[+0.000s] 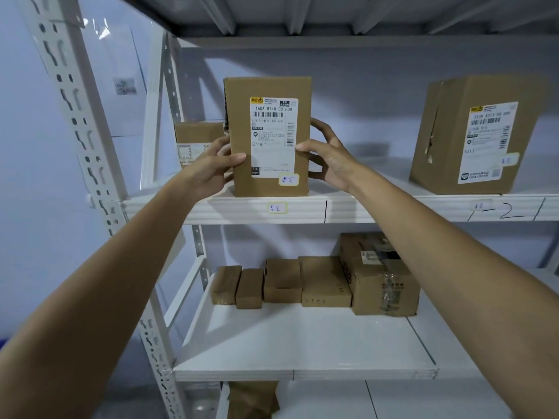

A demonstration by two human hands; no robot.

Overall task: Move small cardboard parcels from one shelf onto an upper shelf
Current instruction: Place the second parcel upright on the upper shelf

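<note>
Our left hand (211, 164) and right hand (328, 158) are clamped on the two sides of one upright parcel (269, 137), thumbs pressed on its labelled front face, fingers wrapped behind. The parcel stands on the upper shelf (348, 208), its bottom edge right at the shelf's front lip, with its shipping label (273, 136) facing us and a small handwritten sticker at the lower right corner.

Just behind our left hand sits a low box (196, 139) against the back wall, partly hidden by the parcel and the fingers. Beyond that the slotted upright post (169, 101) closes off the left end of the shelf, so there is little room on that side. To the right of our right hand the shelf surface lies open for a good stretch, up to a larger box (475, 134) with a torn seam and its own label, well apart from the parcel. Above our hands there is clear space between the parcel's top and the ribbed underside of the next shelf (332, 16).

Below our forearms, the lower shelf (302, 343) carries a row of small parcels (281, 285) pushed toward the back, side by side and touching, with a taped, bigger box (381, 276) at the right end. The front half of that shelf is bare.
</note>
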